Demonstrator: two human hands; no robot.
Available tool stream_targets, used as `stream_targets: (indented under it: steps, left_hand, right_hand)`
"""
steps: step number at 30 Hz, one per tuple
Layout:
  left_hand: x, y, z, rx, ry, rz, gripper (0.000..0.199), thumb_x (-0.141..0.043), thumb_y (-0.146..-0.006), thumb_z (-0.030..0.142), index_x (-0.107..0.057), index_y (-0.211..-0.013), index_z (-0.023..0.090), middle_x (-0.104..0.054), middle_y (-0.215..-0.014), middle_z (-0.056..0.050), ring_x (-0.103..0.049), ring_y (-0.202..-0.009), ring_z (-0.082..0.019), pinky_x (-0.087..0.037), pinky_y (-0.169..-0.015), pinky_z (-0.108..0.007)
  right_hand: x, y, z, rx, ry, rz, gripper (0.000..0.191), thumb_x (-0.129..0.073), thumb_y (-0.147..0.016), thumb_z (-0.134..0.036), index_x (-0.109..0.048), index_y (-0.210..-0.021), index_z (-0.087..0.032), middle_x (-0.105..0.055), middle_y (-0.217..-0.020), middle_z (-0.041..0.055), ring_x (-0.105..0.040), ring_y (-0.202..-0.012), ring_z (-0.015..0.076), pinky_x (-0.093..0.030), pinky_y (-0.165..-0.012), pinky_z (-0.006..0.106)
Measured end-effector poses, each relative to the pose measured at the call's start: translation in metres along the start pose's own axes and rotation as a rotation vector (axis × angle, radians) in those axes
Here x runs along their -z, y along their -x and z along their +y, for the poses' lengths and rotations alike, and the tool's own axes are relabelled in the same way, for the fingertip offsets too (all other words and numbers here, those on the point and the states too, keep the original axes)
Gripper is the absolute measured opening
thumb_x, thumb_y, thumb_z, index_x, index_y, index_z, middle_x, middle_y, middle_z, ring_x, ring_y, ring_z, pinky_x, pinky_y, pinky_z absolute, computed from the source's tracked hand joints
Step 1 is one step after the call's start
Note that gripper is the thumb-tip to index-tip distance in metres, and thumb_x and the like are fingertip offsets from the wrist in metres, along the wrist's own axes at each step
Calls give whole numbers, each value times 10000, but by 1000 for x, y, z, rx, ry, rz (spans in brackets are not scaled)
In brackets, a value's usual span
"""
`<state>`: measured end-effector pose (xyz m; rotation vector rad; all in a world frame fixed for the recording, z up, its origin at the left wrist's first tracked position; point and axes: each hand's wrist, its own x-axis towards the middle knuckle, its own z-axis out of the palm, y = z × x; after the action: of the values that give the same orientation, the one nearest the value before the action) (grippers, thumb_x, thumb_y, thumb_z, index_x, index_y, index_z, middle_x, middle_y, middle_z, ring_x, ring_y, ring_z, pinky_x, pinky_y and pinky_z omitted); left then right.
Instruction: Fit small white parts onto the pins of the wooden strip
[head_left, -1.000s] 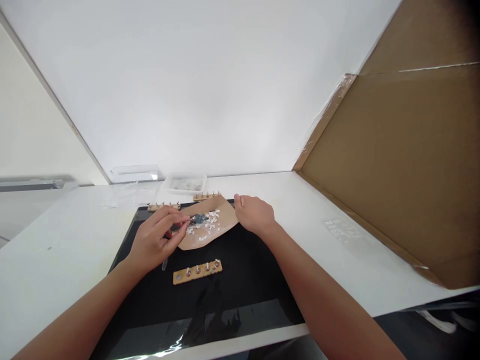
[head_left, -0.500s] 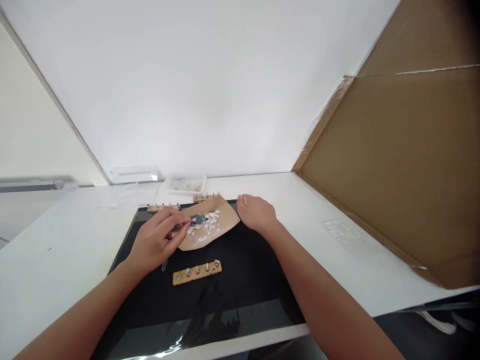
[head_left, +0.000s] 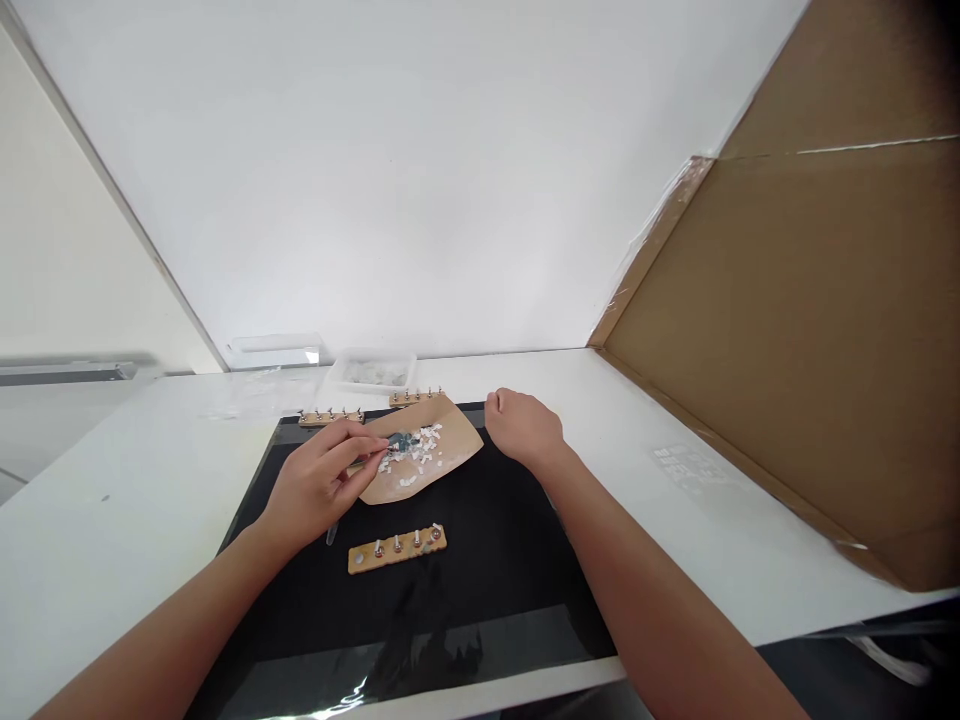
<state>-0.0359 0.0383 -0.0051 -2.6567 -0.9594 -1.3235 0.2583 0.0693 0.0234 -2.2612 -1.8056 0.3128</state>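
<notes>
Just left of and below the frame's centre, the left hand (head_left: 321, 482) pinches a small shiny grey piece (head_left: 393, 447) over a flat brown paper sheet (head_left: 459, 441); the right hand (head_left: 526, 428) curls closed beside it.

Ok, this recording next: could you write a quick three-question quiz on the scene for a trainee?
1. Multiple choice: which hand is over the brown sheet? A) right B) left
2. True or false: the right hand is curled up.
3. Count: how many wooden strips show in all?

Key: 1. B, the left hand. 2. True. 3. Three: one nearest on the black mat, two farther back.
</notes>
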Motion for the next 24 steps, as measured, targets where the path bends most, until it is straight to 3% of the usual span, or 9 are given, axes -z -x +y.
stream_targets:
  steps: [4, 8, 11, 17, 24]
  left_hand:
    - [0, 0, 1, -16, 1, 3, 150, -682, -975, 114, -733, -1092, 191, -702, -1056, -51, -634, -771, -84, -531, -582, -152]
    - [0, 1, 0, -13, 2, -1, 149, -678, -976, 116, -733, -1094, 189, -703, -1063, -48, -625, -745, -76, -527, -579, -153]
    - [0, 2, -1, -12, -2, -8, 152, -675, -980, 123, -730, -1103, 192, -704, -1074, -51, -642, -778, -85, -533, -590, -156]
    - [-1, 3, -2, -13, -21, -17, 151, -667, -994, 155, -717, -1129, 200, -706, -1078, -50, -624, -726, -76, -533, -585, -166]
    - [0, 4, -2, 25, -33, -38, 121, -634, -1016, 191, -721, -1100, 198, -717, -1075, -60, -631, -679, -78, -551, -591, -186]
  right_hand:
    - [1, -4, 5, -2, -12, -26, 403, -314, -1071, -338, -685, -1001, -200, -751, -1050, 140, -695, -980, 294, -496, -784, 376]
    - [3, -9, 10, -23, -30, 6, 475, -228, -1088, -335, -682, -1058, -197, -752, -1062, 149, -699, -929, 287, -494, -777, 385]
    - [-3, -15, 15, 49, -40, -4, 501, -191, -1102, -322, -677, -1106, -199, -753, -1116, 140, -695, -983, 268, -492, -809, 356]
    - [-18, -25, 23, 284, 20, -66, 385, -325, -1095, -304, -699, -1067, -214, -746, -1199, 113, -652, -1157, 272, -458, -943, 361]
    - [-14, -27, 25, 315, 55, 12, 372, -348, -1073, -272, -714, -1116, -228, -768, -1184, 87, -685, -1119, 265, -405, -1050, 431]
